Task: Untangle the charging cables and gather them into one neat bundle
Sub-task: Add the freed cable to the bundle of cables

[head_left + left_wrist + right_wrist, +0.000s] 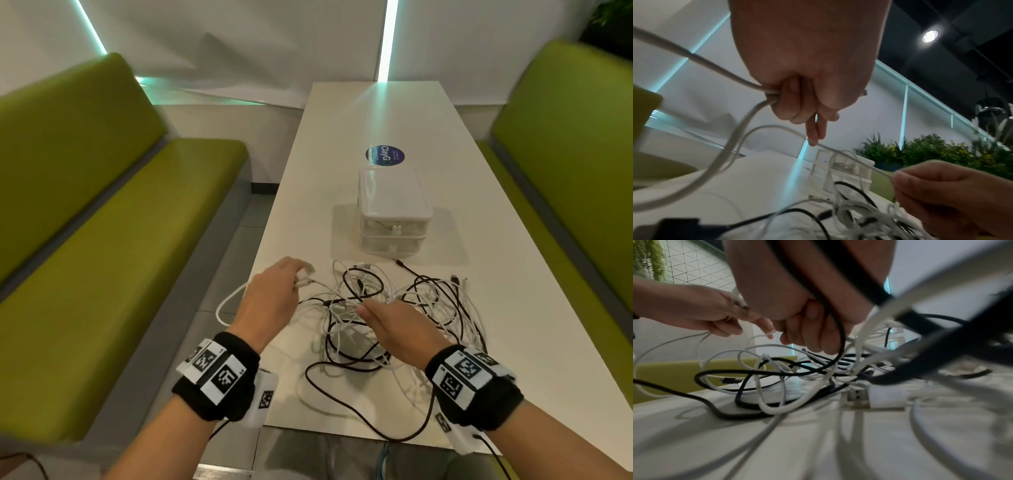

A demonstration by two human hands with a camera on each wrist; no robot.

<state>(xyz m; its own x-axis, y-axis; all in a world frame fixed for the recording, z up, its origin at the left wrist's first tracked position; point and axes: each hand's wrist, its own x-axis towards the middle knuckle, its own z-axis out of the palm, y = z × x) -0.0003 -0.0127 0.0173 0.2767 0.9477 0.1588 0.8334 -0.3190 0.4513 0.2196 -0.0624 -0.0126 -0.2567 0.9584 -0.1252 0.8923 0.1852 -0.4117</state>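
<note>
The tangle of thin white and black charging cables [394, 308] sprawls on the near end of the long cream table [376, 120], at six o'clock from the stacked clear plastic boxes [393, 212]. The left hand [270, 298], at nine o'clock of the heap, curls its fingers [795, 104] round one white cable with its plugs. The right hand [397, 329] pinches that strand over the pile. Untangling appears barely begun; next, that cable likely needs drawing free leftward.
</note>
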